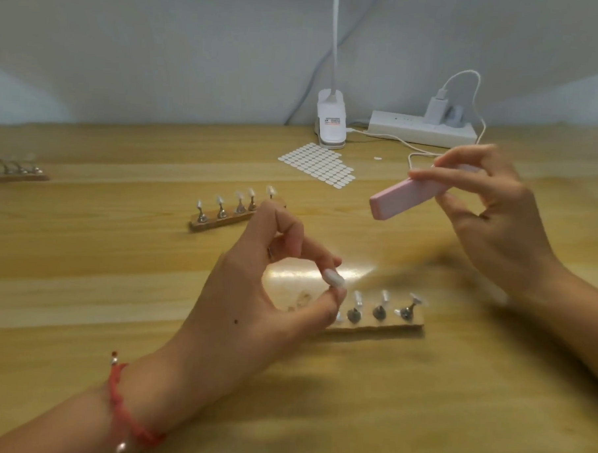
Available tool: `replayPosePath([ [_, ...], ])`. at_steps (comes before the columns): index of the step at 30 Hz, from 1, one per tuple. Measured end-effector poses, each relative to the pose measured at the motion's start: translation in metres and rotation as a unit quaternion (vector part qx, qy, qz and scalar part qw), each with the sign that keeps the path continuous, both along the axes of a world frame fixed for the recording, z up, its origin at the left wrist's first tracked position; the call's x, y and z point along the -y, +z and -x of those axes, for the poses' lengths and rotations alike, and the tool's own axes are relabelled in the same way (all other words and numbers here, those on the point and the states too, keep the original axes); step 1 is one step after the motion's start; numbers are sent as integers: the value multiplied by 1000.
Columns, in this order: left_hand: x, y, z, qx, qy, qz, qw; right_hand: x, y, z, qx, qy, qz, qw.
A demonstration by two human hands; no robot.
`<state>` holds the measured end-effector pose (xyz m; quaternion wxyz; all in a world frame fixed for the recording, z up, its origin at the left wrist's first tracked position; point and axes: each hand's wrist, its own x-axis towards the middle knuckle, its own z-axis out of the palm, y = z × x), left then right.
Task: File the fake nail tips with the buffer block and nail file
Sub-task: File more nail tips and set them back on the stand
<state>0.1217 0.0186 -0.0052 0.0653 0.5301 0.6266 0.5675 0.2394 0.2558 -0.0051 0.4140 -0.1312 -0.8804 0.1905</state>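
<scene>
Far left of the frame: a nail stand (12, 174) is cut off by the edge and badly blurred; its tips cannot be counted.

Top centre: the lamp neck (335, 39) runs out of frame. The label (332, 121) on its clamp (330, 104) is too small to read.

Right of centre: the far end of the buffer block (405, 198) is hidden inside the fingers of the right hand (496, 221), which is itself blurred.

Lower centre: the left hand (253, 293), pinching a nail tip (334, 279), covers the left end of the near stand (382, 324), whose pegs (379, 312) are smeared.

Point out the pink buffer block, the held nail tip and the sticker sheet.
pink buffer block (405, 200): head view, middle of its long face.
nail tip (334, 279): head view, white upper surface.
sticker sheet (319, 167): head view, centre of the dot grid.
</scene>
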Motion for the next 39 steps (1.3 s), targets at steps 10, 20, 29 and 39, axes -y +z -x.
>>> replayPosePath([
  [10, -2, -7, 1, -69, 24, 153, 986, 1, -1, 0, 7, 14, -5, 1000],
  [20, -12, -3, 4, -192, 36, 199, 960, 3, -4, 1, 7, 23, -3, 1000],
  [29, -15, 1, -4, -146, -4, 147, 978, 4, -3, -1, 3, 27, -11, 1000],
  [39, -3, 8, 2, 76, 52, -24, 996, 38, 8, -3, -35, 93, 38, 994],
])
